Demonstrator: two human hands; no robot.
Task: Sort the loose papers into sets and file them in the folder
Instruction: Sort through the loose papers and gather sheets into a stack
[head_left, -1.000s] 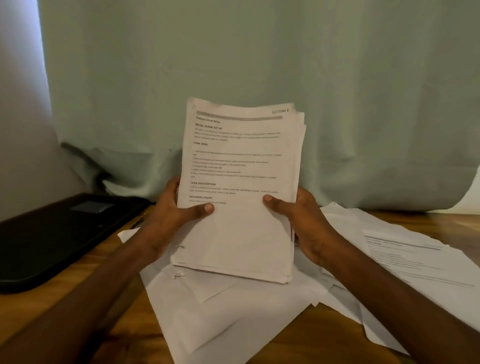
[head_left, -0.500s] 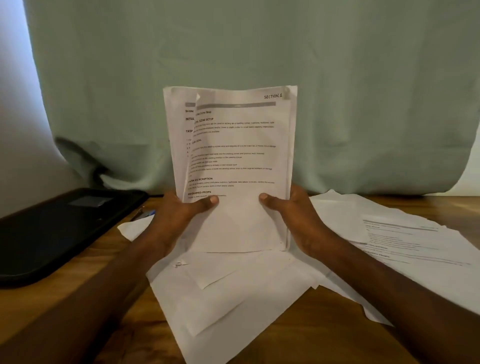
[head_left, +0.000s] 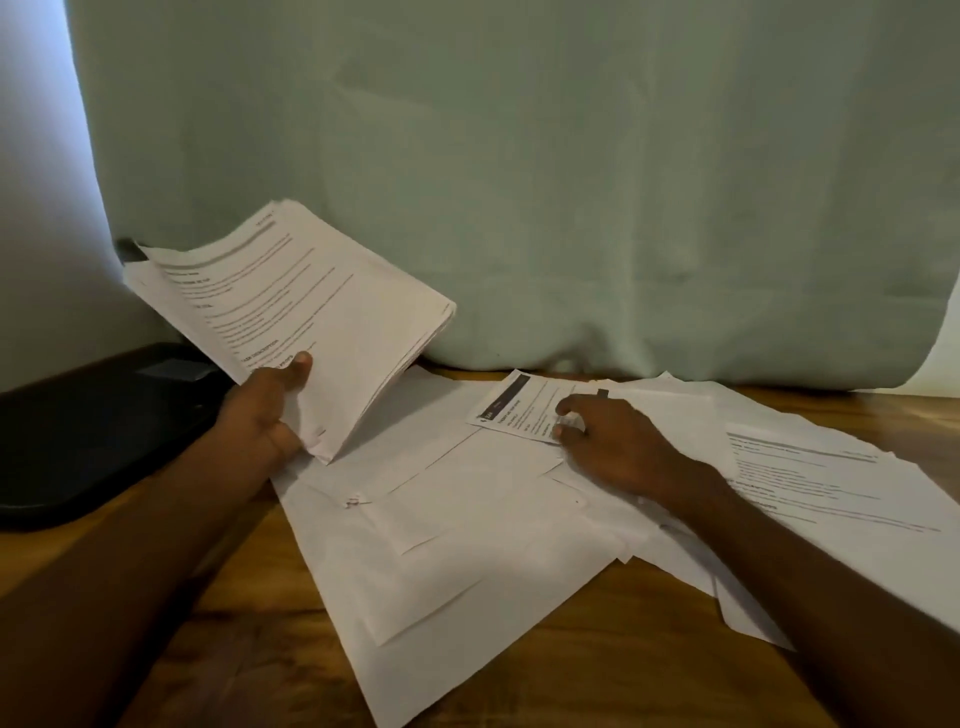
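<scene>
Left grip is grasping a thick stack of white printed sheets, thumb lying on the top page near its lower edge, fingers curling under the stack's bottom corner. The stack is tilting up and leaning away to the left of the grip, lifted off the wooden table, its far corner standing in front of the pale green curtain.

Right grip is resting on the loose white papers that are lying spread over the table, fingers curling down with the tips touching a small printed sheet with a dark header band; it is not plain whether the tips are pinching that sheet or only pressing on it. That sheet is lying just beyond and left of the right grip, flat on the other papers.

Another white printed page is lying face up to the right of the right grip, overlapping the spread. The blank sheets are filling the space between the two grips and running toward the near table edge.

A flat black folder is lying on the table left of the left grip, partly under the raised stack's shadow, apart from the loose papers.
</scene>
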